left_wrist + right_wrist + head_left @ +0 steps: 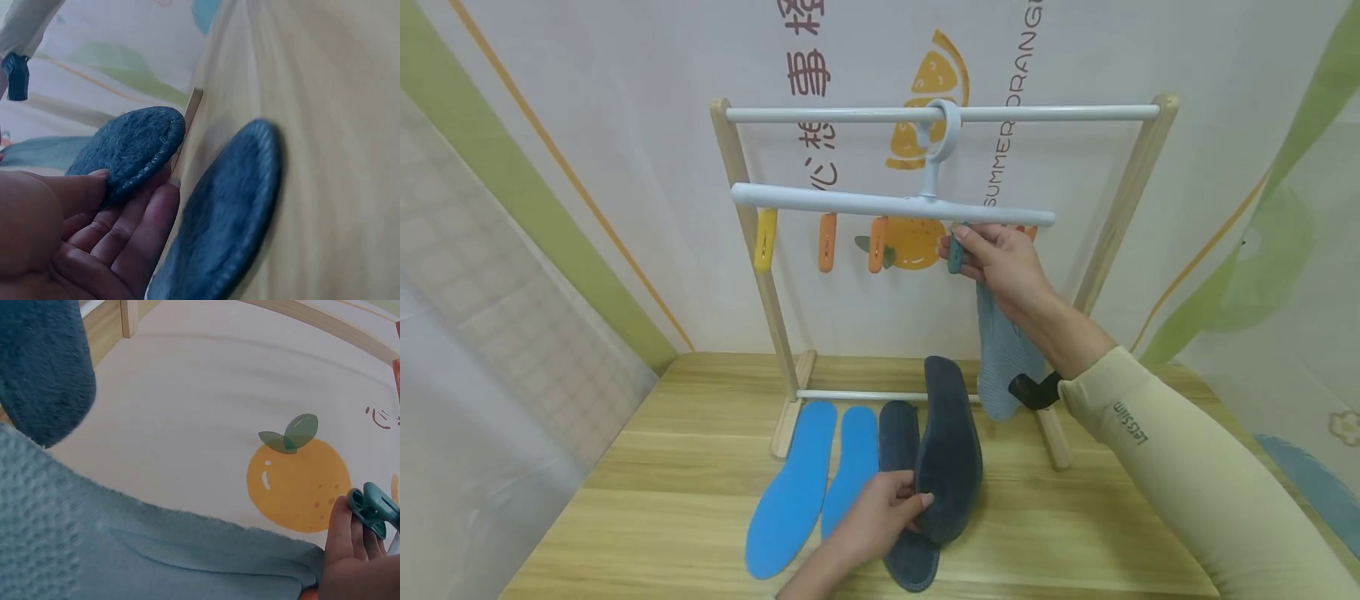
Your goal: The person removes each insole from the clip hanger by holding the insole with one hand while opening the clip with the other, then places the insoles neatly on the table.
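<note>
With thumb and fingers, my left hand [880, 515] pinches a dark grey insole [951, 450] near its lower end, the toe or heel tipped up toward the rack. A second dark insole [898, 437] lies on the table beneath it. My right hand [1015, 271] pinches a green clip [955, 252] that hangs under the white hanger [842, 201]. Beside that hand hangs a pale blue textured insole [1000, 367], its upper end by an orange clip and partly hidden by the hand. In the right wrist view the green clip [372, 511] lies against the fingers.
Two bright blue insoles [793, 492] lie at the left of the wooden table [662, 475]. A yellow clip [764, 241] and two orange clips [827, 242] hang from the hanger's left part. The hanger hooks over the white top rail [1060, 113] of a wooden rack.
</note>
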